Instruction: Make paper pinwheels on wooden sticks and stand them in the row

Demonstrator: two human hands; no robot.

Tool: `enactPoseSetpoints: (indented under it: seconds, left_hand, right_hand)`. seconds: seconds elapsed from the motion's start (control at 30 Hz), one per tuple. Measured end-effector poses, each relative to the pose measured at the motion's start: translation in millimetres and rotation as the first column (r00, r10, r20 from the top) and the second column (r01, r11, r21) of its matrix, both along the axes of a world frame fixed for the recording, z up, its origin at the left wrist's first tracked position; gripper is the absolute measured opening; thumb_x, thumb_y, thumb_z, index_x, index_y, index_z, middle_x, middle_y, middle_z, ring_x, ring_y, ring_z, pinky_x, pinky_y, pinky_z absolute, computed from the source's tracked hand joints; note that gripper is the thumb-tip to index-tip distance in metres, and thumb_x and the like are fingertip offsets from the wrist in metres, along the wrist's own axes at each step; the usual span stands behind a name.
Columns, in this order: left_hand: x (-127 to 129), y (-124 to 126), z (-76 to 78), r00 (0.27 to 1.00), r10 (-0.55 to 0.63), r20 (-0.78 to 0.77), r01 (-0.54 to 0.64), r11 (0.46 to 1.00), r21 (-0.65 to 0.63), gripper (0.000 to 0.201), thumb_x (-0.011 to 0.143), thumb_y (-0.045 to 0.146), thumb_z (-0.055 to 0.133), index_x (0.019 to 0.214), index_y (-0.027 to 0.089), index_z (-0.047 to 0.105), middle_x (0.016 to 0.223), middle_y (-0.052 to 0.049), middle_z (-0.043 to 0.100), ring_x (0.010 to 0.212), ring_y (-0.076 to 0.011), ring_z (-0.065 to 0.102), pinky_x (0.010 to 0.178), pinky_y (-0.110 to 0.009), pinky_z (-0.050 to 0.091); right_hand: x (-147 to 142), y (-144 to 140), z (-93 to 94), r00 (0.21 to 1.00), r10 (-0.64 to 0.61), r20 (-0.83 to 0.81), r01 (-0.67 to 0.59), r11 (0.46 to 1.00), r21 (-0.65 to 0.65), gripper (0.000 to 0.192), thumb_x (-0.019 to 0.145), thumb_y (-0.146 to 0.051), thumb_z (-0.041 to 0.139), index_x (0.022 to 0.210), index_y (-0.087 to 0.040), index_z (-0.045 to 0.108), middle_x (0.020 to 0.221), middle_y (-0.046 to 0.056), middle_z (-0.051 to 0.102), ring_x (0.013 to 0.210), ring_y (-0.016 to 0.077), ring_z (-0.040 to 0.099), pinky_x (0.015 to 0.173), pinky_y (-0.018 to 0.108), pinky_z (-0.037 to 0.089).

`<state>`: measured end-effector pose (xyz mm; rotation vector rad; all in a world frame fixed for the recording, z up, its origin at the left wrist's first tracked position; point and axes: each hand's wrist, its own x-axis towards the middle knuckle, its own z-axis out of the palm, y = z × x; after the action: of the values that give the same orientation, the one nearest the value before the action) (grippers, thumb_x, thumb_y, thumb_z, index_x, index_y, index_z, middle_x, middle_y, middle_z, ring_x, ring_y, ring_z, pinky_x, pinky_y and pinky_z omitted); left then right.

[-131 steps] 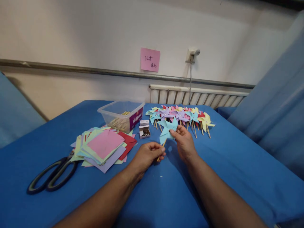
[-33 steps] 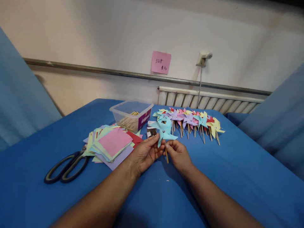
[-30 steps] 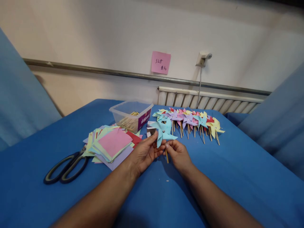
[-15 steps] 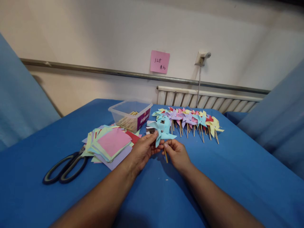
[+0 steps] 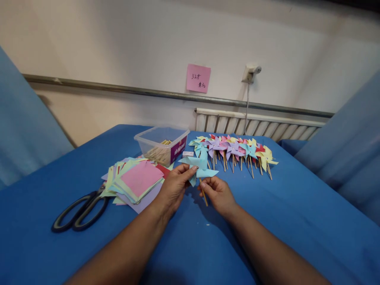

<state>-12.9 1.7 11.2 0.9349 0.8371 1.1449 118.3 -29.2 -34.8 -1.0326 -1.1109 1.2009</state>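
Note:
A light blue paper pinwheel (image 5: pixel 199 166) on a thin wooden stick (image 5: pixel 203 194) is held up in front of me over the blue table (image 5: pixel 297 221). My left hand (image 5: pixel 173 189) pinches one of its paper blades between thumb and fingers. My right hand (image 5: pixel 217 194) grips the stick just below the paper. Behind them lies a row of several finished pinwheels (image 5: pixel 234 149) in blue, purple, pink, red and yellow.
A stack of coloured paper squares (image 5: pixel 135 180) lies left of my hands, with black-handled scissors (image 5: pixel 79 210) further left. A clear plastic box of wooden sticks (image 5: pixel 162 143) stands behind the stack. A small white box (image 5: pixel 188 154) sits beside it. A radiator and wall lie beyond.
Over the last half second the pinwheel's blades have turned and tilted flatter. Earlier, my left hand held the stick's lower end and my right the paper; the hands have swapped roles.

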Motion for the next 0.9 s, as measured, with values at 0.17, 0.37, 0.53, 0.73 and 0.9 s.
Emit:
enactPoseSetpoints:
  seconds: [0.17,0.37,0.53,0.73,0.9]
  left_hand:
    - [-0.1,0.4,-2.0,1.0,0.018,-0.014,-0.018,1.0,-0.004,0.025,0.067,0.032,0.077,0.072,0.015,0.06,0.065,0.0,0.062,0.058,-0.0115,0.056,0.058,-0.024,0.043]
    - [0.3,0.3,0.0,0.998,0.068,-0.014,-0.068,0.998,-0.006,0.024,0.065,0.03,0.078,0.075,0.014,0.062,0.066,0.0,0.062,0.059,-0.011,0.057,0.058,-0.023,0.044]
    - [2.3,-2.9,1.0,0.999,0.039,0.016,-0.037,0.995,-0.091,0.026,0.061,0.027,0.08,0.076,0.014,0.063,0.066,-0.001,0.064,0.058,-0.0128,0.059,0.058,-0.024,0.045]
    - [5.9,-4.9,-1.0,0.998,0.052,0.044,-0.046,0.99,-0.134,0.026,0.058,0.024,0.081,0.071,0.015,0.061,0.064,0.0,0.064,0.056,-0.0112,0.058,0.056,-0.023,0.044]
    - [7.1,-7.5,-0.2,0.993,0.084,0.088,-0.069,0.985,-0.157,0.024,0.059,0.022,0.08,0.07,0.016,0.059,0.064,0.001,0.063,0.057,-0.0113,0.057,0.057,-0.023,0.044]
  right_hand:
    - [-0.1,-0.5,-0.5,0.999,0.041,-0.006,-0.041,0.999,0.001,0.032,0.071,-0.047,0.07,0.074,-0.017,0.059,0.064,0.0,0.063,0.053,0.0112,0.057,0.051,0.024,0.044]
    - [-0.9,-0.5,4.7,0.995,0.086,-0.053,-0.086,0.996,0.017,0.03,0.068,-0.043,0.073,0.072,-0.017,0.059,0.06,-0.002,0.059,0.052,0.0104,0.054,0.055,0.026,0.044]
    - [2.7,-3.6,10.9,0.999,-0.04,-0.008,0.04,0.996,0.076,0.029,0.064,-0.032,0.078,0.078,-0.019,0.055,0.066,-0.004,0.06,0.058,0.0105,0.054,0.057,0.024,0.043]
    - [5.1,-4.2,8.4,0.988,-0.149,0.046,0.141,0.978,0.156,0.027,0.075,-0.035,0.069,0.091,-0.02,0.054,0.082,0.0,0.062,0.061,0.0109,0.056,0.058,0.025,0.046]
    - [5.1,-7.1,8.9,0.964,-0.205,0.171,0.168,0.963,0.212,0.042,0.07,-0.033,0.074,0.105,-0.022,0.054,0.104,0.006,0.062,0.086,0.0182,0.062,0.074,0.032,0.05]
